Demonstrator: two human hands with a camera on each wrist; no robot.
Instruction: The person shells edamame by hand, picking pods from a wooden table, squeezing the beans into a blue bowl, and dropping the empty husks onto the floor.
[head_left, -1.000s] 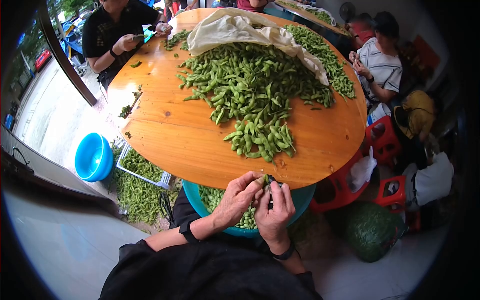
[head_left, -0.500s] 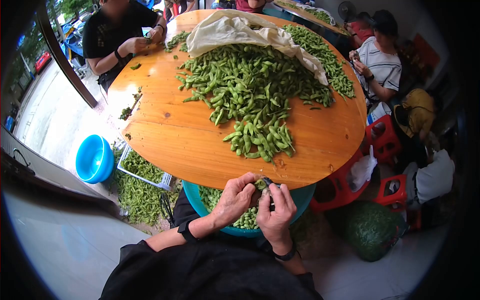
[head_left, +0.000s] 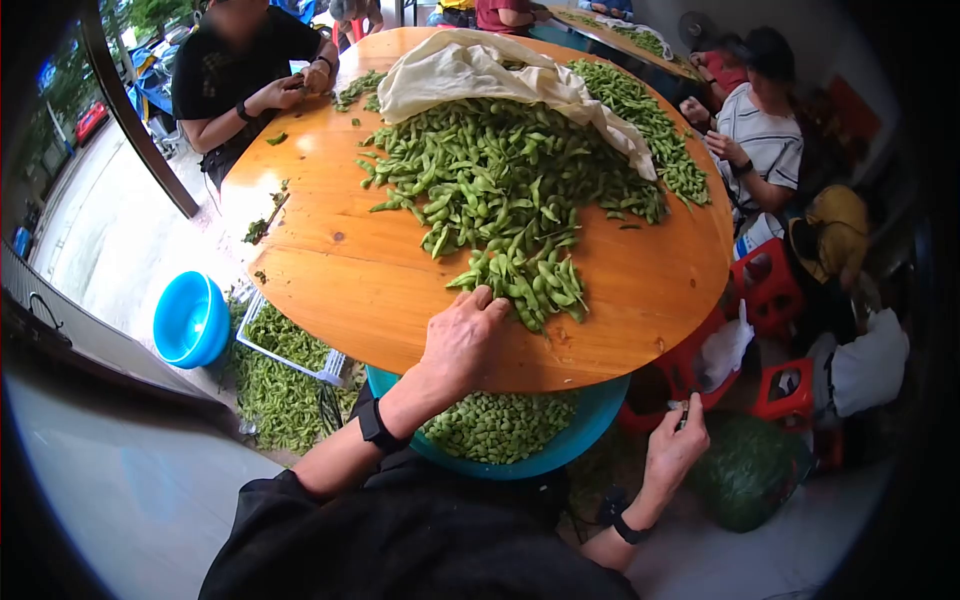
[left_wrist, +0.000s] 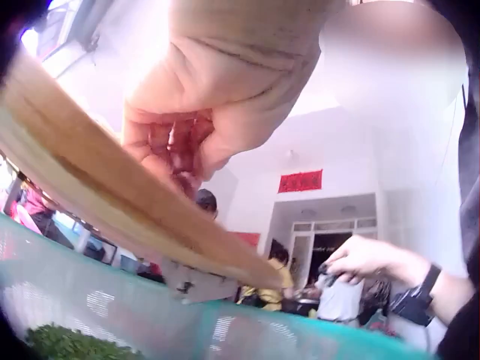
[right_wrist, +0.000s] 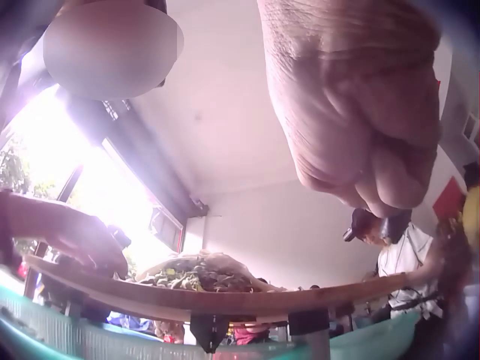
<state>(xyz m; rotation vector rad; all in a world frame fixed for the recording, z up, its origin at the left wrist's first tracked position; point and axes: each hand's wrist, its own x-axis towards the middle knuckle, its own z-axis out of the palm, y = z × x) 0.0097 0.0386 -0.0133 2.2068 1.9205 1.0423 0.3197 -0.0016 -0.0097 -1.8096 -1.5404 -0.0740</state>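
Observation:
My left hand (head_left: 462, 340) reaches over the near table edge, its curled fingertips right at the front of a heap of green soybean pods (head_left: 500, 190). From the left wrist, that hand (left_wrist: 202, 120) bends down past the table edge; I cannot tell whether it pinches a pod. Off to the right, clear of the tabletop, my right hand (head_left: 675, 448) has its fingers curled, with a small dark object (left_wrist: 324, 268) at the fingertips in the left wrist view. Below the table edge, shelled beans (head_left: 500, 425) fill part of a teal basin (head_left: 590, 425) at my lap.
Cream cloth (head_left: 480, 75) covers the heap's back on the round wooden table (head_left: 340, 290). More pods lie on the floor around a white crate (head_left: 290, 352), beside a blue basin (head_left: 190, 320). Red stools (head_left: 785, 385) and a green bag (head_left: 745, 470) are at right. People sit around.
My hands were together over the teal basin, working at a green pod. Now they are apart: the left has moved forward to the heap, the right out to the right and down.

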